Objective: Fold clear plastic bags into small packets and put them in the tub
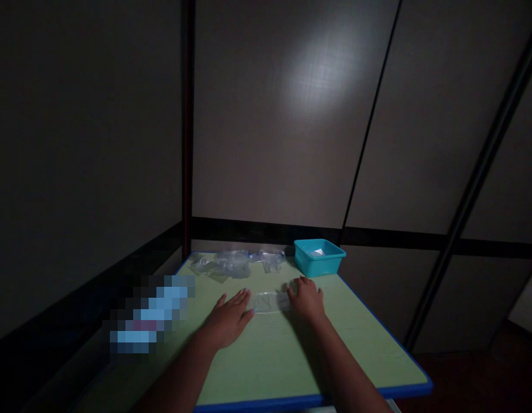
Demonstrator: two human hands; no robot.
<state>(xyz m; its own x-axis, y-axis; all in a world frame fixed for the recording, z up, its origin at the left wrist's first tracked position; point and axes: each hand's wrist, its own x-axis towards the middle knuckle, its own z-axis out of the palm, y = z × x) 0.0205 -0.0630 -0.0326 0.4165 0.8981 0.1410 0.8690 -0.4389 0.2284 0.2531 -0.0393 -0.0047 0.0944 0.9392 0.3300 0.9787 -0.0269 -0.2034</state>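
A clear plastic bag (271,302) lies flattened on the table between my hands. My left hand (231,317) rests at its left end, open, with the fingers stretched out and the thumb apart at the bag's edge. At the right end is my right hand (307,299), its fingers spread and slightly bent, covering that part of the bag. Neither hand visibly grips anything.
The green table (369,355) has a blue edge. Several crumpled clear plastic bags (233,264) lie at its back left. A turquoise basin (319,265) stands at the back right with something whitish inside. Dark panelled walls (266,126) rise behind. A pixelated patch covers the left edge.
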